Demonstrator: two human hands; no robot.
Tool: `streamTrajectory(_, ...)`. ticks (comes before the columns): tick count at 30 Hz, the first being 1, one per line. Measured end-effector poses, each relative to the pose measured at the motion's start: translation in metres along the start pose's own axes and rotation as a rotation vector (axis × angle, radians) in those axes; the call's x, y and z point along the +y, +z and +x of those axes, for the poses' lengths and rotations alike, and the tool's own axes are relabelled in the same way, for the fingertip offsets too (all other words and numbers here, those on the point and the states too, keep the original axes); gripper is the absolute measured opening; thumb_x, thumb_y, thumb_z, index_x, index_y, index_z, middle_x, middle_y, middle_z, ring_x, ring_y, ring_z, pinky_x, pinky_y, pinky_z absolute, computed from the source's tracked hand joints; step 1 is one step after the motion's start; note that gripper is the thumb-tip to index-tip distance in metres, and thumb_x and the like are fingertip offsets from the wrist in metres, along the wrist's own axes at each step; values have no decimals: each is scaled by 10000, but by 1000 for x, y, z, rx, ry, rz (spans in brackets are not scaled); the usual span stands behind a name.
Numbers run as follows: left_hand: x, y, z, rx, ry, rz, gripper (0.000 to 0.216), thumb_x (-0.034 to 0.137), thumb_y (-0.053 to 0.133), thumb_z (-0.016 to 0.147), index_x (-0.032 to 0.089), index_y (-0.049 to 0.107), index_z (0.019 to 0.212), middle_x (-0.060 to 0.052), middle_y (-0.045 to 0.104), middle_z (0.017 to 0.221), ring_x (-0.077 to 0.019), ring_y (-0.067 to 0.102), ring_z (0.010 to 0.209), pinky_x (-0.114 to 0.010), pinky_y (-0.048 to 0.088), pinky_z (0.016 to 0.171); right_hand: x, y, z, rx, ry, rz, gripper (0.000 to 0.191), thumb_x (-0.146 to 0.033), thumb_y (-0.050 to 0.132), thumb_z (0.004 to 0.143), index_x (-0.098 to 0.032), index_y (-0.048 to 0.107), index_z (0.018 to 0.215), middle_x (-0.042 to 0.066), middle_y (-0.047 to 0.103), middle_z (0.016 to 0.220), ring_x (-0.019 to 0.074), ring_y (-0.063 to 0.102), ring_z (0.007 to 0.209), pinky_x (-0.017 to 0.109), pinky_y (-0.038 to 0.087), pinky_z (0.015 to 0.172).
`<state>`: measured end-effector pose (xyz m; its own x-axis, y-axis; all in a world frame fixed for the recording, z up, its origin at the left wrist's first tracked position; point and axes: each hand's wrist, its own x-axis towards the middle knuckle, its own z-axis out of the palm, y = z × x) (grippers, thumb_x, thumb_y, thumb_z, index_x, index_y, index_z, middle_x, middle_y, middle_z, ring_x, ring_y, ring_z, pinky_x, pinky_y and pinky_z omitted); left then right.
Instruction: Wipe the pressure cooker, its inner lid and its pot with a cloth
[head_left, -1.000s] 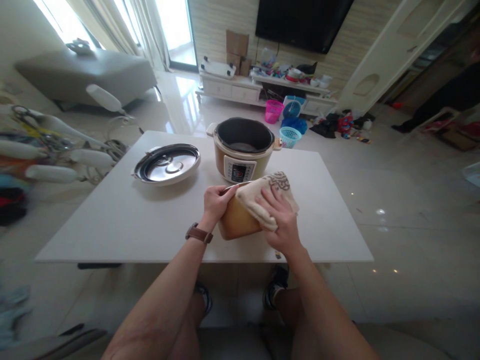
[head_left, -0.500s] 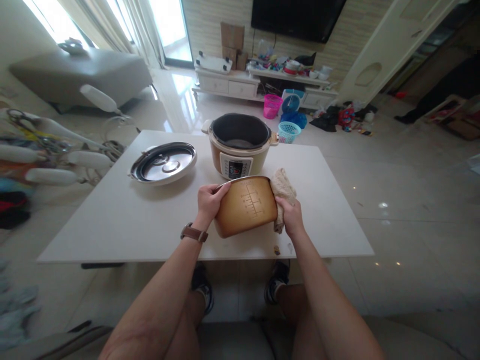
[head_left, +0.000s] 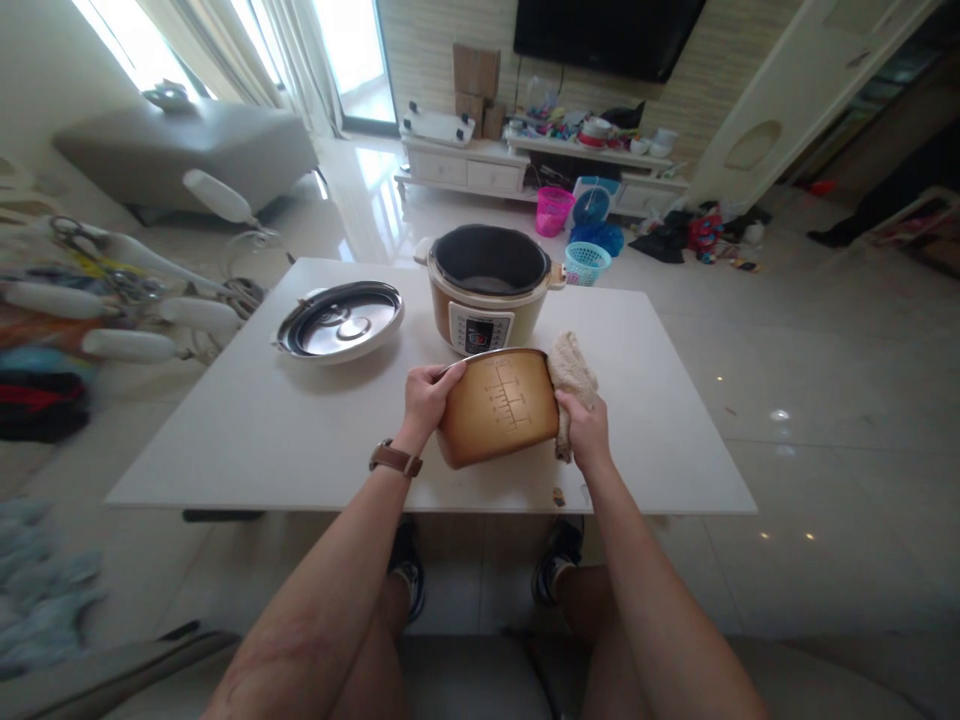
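A golden-brown inner pot (head_left: 499,410) with measuring marks on its side is tilted above the near part of the table. My left hand (head_left: 427,402) is closed on its left rim, thumb along the side. At its right side, my right hand (head_left: 585,425) is closed on a beige cloth (head_left: 574,370), which lies against the pot. Just behind stands the cooker body (head_left: 487,285), uncovered, dark inside, with a control panel facing me. To its left rests the cooker's lid (head_left: 341,322), its shiny metal underside turned up.
Everything stands on a white table (head_left: 285,440). Beyond it are a pink basket (head_left: 554,211), a light-blue basket (head_left: 586,262) and a low white cabinet (head_left: 495,172). A white-armed stand (head_left: 199,312) is close to the table's left edge.
The whole view has shifted slightly to the right. Both hands keep their holds on the pot and cloth, with hardly any change in the pot's tilt.
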<state>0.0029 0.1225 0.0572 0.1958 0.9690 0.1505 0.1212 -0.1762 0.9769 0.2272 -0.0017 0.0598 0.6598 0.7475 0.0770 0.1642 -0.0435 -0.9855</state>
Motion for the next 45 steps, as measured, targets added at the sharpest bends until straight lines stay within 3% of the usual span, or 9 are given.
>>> streamTrajectory(6, 13, -3, 0, 3, 33, 16, 579, 588, 636, 824, 219, 295, 536, 37, 224, 570, -97, 215, 568, -297, 147, 534, -3, 2, -11, -22, -9, -27, 479, -484, 725, 778, -160, 787, 1125, 119, 799, 1207, 338, 729, 1150, 497, 540, 1078)
streamTrajectory(10, 26, -6, -4, 79, 88, 151, 581, 565, 706, 796, 212, 333, 523, 39, 270, 562, -100, 260, 578, -288, 174, 538, -7, 5, -19, -45, -18, -54, 486, -470, 730, 774, -167, 777, 1151, 119, 798, 1219, 333, 718, 1180, 492, 527, 1108)
streamTrajectory(13, 31, -8, -6, 52, 59, 228, 592, 605, 735, 762, 202, 389, 500, 35, 311, 546, -100, 283, 570, -279, 186, 524, -9, 7, -22, -35, -15, -56, 484, -460, 727, 771, -164, 775, 1150, 119, 797, 1218, 334, 715, 1184, 493, 521, 1117)
streamTrajectory(21, 21, -9, 1, 8, 5, 222, 583, 667, 752, 723, 177, 512, 519, 31, 372, 540, -98, 320, 561, -259, 209, 513, -7, 12, -21, 14, -45, 8, 477, -440, 738, 749, -161, 784, 1132, 119, 800, 1213, 339, 724, 1167, 508, 524, 1108)
streamTrajectory(36, 21, 2, 2, -2, 42, 182, 598, 648, 751, 735, 184, 453, 504, 36, 349, 539, -93, 303, 559, -271, 209, 526, -2, 10, -22, 122, -67, 37, 401, -445, 748, 745, -146, 792, 1009, 118, 821, 1060, 323, 737, 1027, 502, 552, 1022)
streamTrajectory(45, 16, -1, -1, 5, 61, 139, 592, 614, 758, 752, 188, 427, 508, 40, 323, 547, -90, 281, 560, -275, 191, 527, 1, 12, -27, 112, -101, 55, 380, -427, 742, 788, -164, 787, 1057, 112, 813, 1076, 316, 735, 1039, 512, 542, 1039)
